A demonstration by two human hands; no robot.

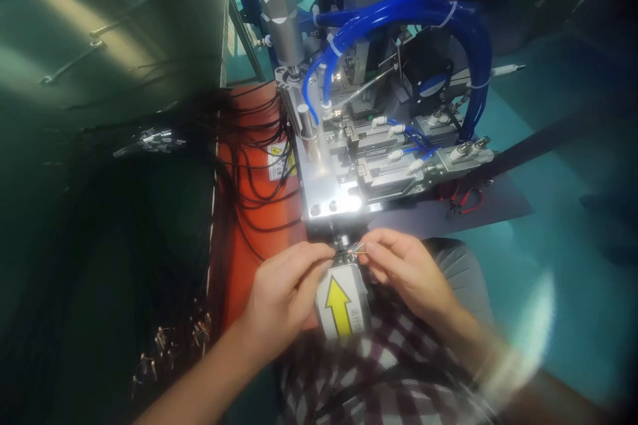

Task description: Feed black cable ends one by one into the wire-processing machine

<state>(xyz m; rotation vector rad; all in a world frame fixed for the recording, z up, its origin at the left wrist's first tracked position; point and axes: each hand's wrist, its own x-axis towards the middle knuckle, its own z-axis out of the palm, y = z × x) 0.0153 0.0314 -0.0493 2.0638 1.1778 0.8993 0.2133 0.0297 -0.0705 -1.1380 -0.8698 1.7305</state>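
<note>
My left hand point(282, 285) is closed, its thumb and index finger pinching what looks like the end of a thin black cable point(340, 254). Just to the right, the fingertips of my right hand point(409, 269) are pressed together on a thin copper-coloured wire point(359, 253), with a small clear piece beside it. The two pinches almost meet in front of a small metal fitting point(343, 240) on the machine's near end. Below them is a rounded cover point(323, 309) bearing a yellow arrow point(339, 305).
A metal machine point(319, 179) with blue air hoses point(399, 10) stands ahead on an orange-red surface point(269, 222). Many black cables point(244, 192) trail leftward, some ending in a bundle of metal tips point(154, 139). Red-handled pliers point(468, 199) lie at the right.
</note>
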